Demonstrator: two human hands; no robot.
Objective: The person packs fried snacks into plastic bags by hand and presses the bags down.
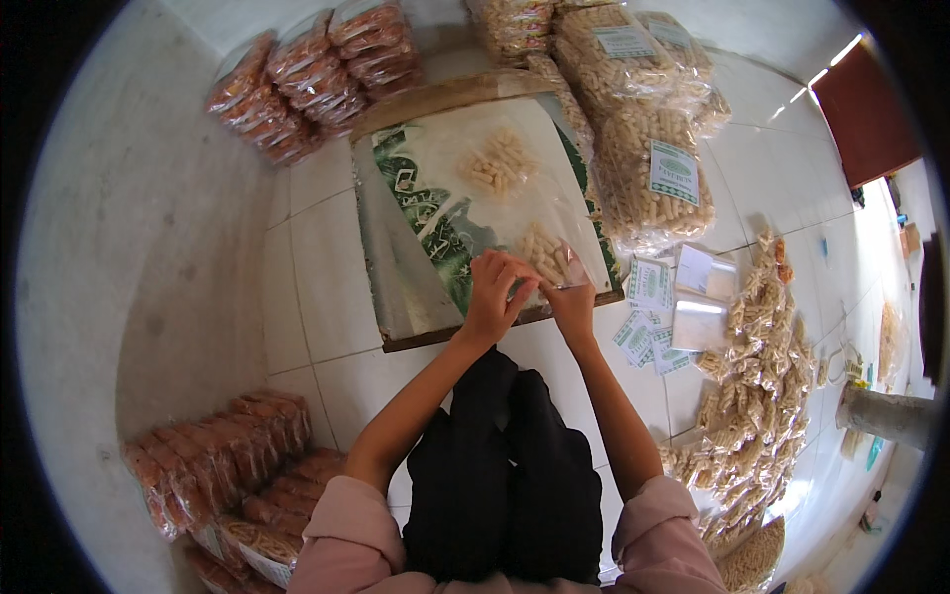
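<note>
A small clear plastic bag of pale stick snacks [544,254] lies near the front edge of a low board-topped table [415,297]. My right hand [571,301] grips the near end of this bag. Just left of it, my left hand [503,286] has its fingers bent at the bag's near edge; whether they pinch the plastic cannot be told. Farther back on the same top rests a heap of pale stick snacks [499,163], which seems to lie in or under clear plastic.
Large bags of pale snacks [653,171] are stacked at the back right. Printed labels [649,282] and many small filled packets [764,393] lie on the tiled floor to the right. Reddish packs stand at back left [312,70] and front left [223,445], beside the wall.
</note>
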